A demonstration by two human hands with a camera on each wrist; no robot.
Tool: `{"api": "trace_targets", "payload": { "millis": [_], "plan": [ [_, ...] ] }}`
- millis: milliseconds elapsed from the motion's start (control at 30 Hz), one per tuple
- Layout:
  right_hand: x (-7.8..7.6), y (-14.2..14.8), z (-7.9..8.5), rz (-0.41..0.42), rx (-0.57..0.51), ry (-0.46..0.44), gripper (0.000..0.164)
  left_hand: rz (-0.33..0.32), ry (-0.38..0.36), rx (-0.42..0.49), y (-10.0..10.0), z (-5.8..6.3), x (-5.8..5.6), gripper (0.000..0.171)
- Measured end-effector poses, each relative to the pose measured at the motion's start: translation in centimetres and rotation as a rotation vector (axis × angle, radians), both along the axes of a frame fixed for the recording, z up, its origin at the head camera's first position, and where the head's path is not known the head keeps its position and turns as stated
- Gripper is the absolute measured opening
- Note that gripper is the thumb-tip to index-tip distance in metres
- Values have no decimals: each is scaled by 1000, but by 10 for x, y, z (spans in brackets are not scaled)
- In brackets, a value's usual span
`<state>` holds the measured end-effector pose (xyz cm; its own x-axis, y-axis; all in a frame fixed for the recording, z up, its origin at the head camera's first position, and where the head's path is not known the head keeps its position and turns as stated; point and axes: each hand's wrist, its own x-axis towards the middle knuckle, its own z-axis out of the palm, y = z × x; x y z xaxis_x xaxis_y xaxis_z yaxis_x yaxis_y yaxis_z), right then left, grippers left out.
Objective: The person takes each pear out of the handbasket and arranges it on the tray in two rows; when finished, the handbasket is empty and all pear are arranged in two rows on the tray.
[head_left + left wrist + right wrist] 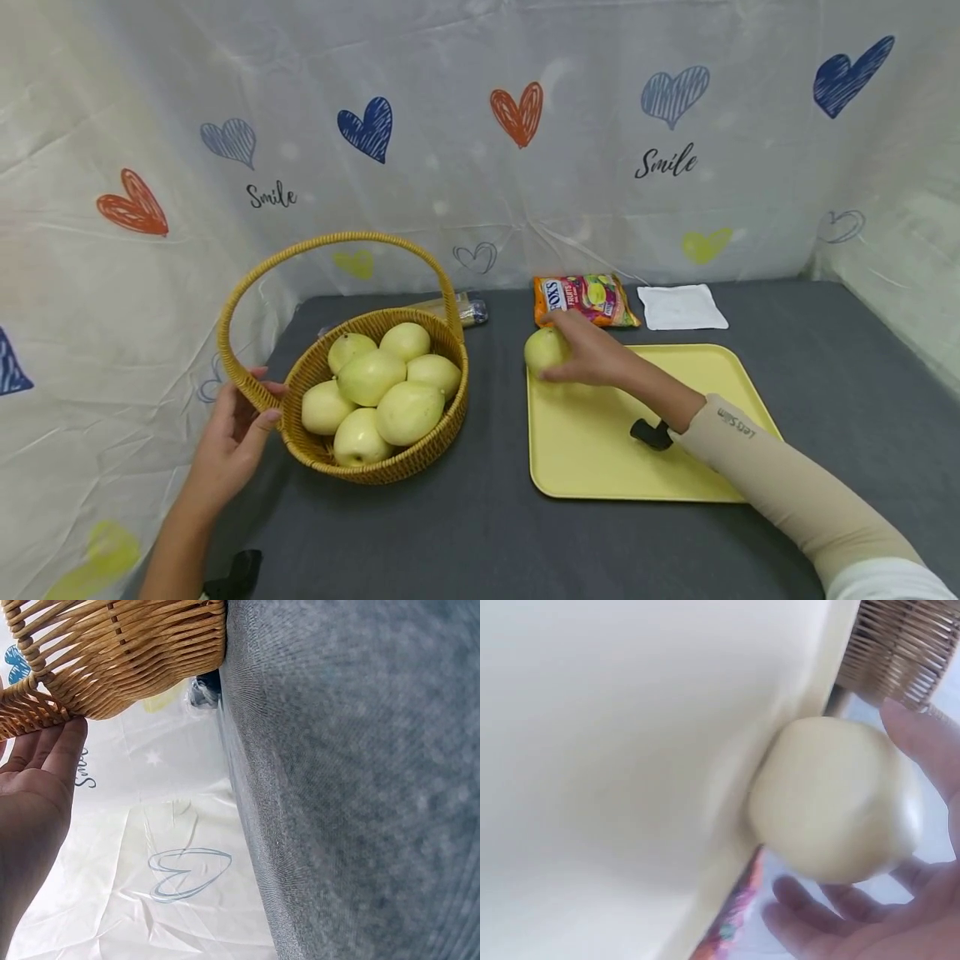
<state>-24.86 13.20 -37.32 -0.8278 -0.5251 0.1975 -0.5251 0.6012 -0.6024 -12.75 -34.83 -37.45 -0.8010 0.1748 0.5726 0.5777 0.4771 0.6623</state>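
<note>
A round wicker basket [450,417] with a tall hooped handle stands on the left, heaped with several pale yellow-green pears [371,377]. My left hand [232,442] grips the base of the handle at the basket's left side, thumb in front and fingers behind; the left wrist view shows the fingers against the woven base [150,667]. Over the far left corner of a yellow tray [600,450], my right hand [588,354] holds one more pear [545,353]. In the right wrist view, thumb and fingers curve round opposite sides of that pear [832,799].
Behind the tray lie an orange and purple Fox's candy bag [585,300] and a white packet [682,307]. A clear-wrapped package [472,311] lies partly hidden behind the basket. A white curtain printed with hearts [450,167] hangs beyond the grey tabletop [480,525].
</note>
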Motion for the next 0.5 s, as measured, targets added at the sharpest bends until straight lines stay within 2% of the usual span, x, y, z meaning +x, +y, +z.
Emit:
{"api": "trace_targets", "payload": {
  "millis": [133,333,500],
  "plan": [
    [3,-10,6,23,-15,44,75,0,1,0,-1,0,0,58],
    [13,-36,14,132,-65,186,48,11,1,-5,-1,-2,1,58],
    [26,-62,19,198,-78,130,42,10,-1,-4,-1,-2,0,58]
  ]
}}
